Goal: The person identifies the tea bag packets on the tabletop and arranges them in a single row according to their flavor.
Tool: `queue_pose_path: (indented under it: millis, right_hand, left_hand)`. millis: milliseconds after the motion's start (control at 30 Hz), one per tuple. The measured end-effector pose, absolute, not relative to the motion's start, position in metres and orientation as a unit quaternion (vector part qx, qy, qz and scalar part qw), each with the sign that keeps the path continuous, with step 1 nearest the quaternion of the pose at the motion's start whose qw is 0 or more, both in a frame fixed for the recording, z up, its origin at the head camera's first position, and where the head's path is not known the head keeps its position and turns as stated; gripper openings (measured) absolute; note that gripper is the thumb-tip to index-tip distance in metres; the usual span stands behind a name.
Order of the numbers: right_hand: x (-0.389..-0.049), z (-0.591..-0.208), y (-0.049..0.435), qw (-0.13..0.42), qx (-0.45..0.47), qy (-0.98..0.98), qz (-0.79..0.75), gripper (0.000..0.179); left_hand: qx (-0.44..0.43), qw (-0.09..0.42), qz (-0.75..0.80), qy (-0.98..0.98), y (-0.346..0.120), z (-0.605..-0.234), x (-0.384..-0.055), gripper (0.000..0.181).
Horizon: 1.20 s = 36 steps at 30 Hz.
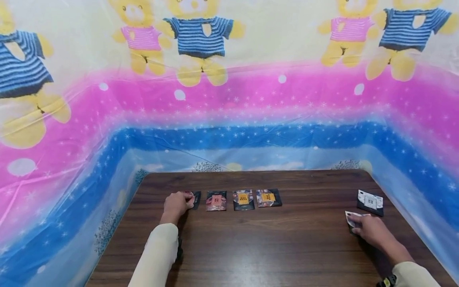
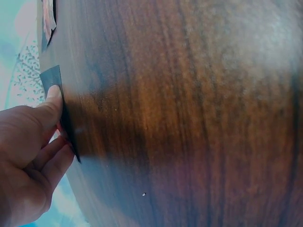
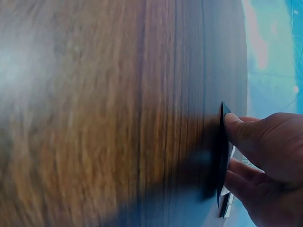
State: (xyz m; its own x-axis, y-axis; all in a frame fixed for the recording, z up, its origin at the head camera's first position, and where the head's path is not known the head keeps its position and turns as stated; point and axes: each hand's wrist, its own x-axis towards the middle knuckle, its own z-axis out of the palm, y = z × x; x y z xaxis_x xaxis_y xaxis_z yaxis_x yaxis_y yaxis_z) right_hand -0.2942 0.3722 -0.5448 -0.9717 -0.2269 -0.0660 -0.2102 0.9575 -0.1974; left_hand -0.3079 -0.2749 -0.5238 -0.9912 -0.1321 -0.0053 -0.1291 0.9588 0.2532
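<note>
At the left end of a row of small flat packets, my left hand (image 1: 175, 205) holds a dark packet with red print (image 1: 197, 200). The left wrist view has the thumb on the black edge of this packet (image 2: 53, 75) and the curled fingers farther along it. Over on the right, my right hand (image 1: 376, 233) pinches a white-and-black packet (image 1: 348, 217) between thumb and fingers. That packet (image 3: 221, 156) appears edge-on in the right wrist view, close over the table with a shadow beside it. Just beyond it lies another white-and-black packet (image 1: 370, 202).
To the right of my left hand lie a red-labelled packet (image 1: 216, 201) and two yellow-labelled packets, one (image 1: 244, 199) beside the other (image 1: 268, 197). They rest near the back of the brown wooden table (image 1: 251, 239). A printed cloth with bears (image 1: 222, 135) surrounds the table's back and sides.
</note>
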Motion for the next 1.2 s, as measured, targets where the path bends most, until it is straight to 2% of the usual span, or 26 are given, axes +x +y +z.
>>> queue_pose_path:
  millis: [267,533,967,1200]
  right_hand:
    - [-0.301,-0.545,0.359,0.042,-0.094,0.99,-0.098,0.047]
    - [-0.31,-0.541,0.343,0.024,-0.116,0.988,-0.103,0.045]
    - [-0.326,-0.538,0.31,0.046,-0.111,0.987,-0.103,0.045]
    - [-0.329,-0.544,0.299,0.036,-0.115,0.985,-0.12,0.045]
  left_hand:
    - [0.058,0.013,-0.125,-0.99,-0.274,-0.522,-0.308,0.041]
    - [0.06,0.006,-0.129,-0.99,-0.274,-0.52,-0.305,0.041]
    - [0.062,0.005,-0.135,-0.989,-0.275,-0.52,-0.306,0.041]
    - [0.064,0.007,-0.135,-0.989,-0.274,-0.522,-0.304,0.04]
